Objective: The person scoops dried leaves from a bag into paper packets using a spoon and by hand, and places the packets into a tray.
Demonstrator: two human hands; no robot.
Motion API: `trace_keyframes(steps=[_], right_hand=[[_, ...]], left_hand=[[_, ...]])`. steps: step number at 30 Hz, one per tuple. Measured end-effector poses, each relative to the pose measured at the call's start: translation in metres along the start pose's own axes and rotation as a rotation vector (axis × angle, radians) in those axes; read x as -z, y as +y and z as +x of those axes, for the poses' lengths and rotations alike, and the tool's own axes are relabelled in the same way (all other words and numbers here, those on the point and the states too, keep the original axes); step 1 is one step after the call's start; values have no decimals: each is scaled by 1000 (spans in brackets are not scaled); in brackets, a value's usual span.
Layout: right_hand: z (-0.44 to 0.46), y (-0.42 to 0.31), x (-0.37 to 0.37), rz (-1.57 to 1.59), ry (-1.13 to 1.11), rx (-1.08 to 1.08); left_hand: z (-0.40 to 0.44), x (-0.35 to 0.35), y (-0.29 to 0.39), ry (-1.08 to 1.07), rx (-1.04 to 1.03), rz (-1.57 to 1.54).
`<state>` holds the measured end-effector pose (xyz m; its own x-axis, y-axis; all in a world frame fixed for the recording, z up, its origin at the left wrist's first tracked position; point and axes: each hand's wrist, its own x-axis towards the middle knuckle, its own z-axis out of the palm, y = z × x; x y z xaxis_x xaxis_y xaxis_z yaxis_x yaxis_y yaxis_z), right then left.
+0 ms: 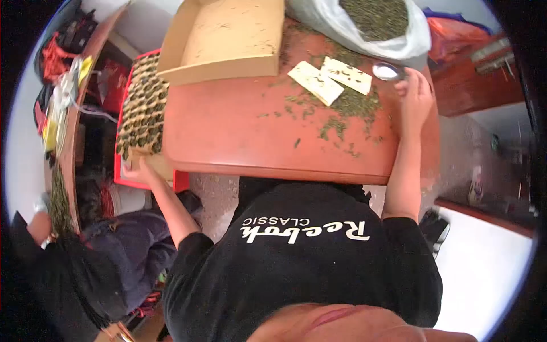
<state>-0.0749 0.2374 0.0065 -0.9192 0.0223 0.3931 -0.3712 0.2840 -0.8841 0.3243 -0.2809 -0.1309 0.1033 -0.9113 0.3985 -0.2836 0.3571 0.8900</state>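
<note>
My left hand [138,172] is at the near end of a red tray [180,181], its fingers closed on the edge of a brown cardboard piece [155,161]. Rows of small brown compartments [142,102] filled with dark green dried leaves take up most of that tray. At the table's right side, my right hand [416,96] grips a small round dark-rimmed scoop [386,71] with a shiny pale inside; its handle is mostly hidden by the fingers. Left of it, two cream-coloured flat pieces [316,82] with leaf bits on them lie over a scatter of loose dried leaves [356,108].
A shallow cardboard box [228,65] sits on the back left of the reddish table [228,125]. Behind the scoop stands a white sack [413,48] of dried leaves. Another person's hand [40,228] shows at the far left, near a wooden shelf edge [71,148].
</note>
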Motion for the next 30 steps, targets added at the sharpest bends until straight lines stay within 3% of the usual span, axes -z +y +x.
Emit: trace_keyframes(steps=[2,4,6,8,10,12,18,25,28,30], right_hand=[[-2,-5,-4,-20,-8,53],[-4,-9,-5,-47,-15,130],[-6,-15,-5,-102,-20,183],[-6,-16,-5,-113,-46,214],[-11,-17,-6,-107,-57,235],[-14,-20,-4,-149,-94,185],[-14,-16,-4,-160,-152,206],[-15,-16,0,-288,-140,274],[-11,-16,12,-227,-22,261],[-11,-24,17,-7,59,180]], left_hand=[[-38,-14,49,9,-147,-61],[-81,-27,114,-167,-188,-169],[-122,-54,172,-553,-63,-350],[-153,-83,221,-877,-230,-361],[-175,-111,277,-1117,-596,-315],[-196,-151,306,-1133,-962,-285],[-248,-220,341,-1292,-1131,-5],[-250,-237,333,-1399,-1054,25],[-251,-234,330,-1376,-981,-48],[-252,-228,329,-1359,-915,-102]])
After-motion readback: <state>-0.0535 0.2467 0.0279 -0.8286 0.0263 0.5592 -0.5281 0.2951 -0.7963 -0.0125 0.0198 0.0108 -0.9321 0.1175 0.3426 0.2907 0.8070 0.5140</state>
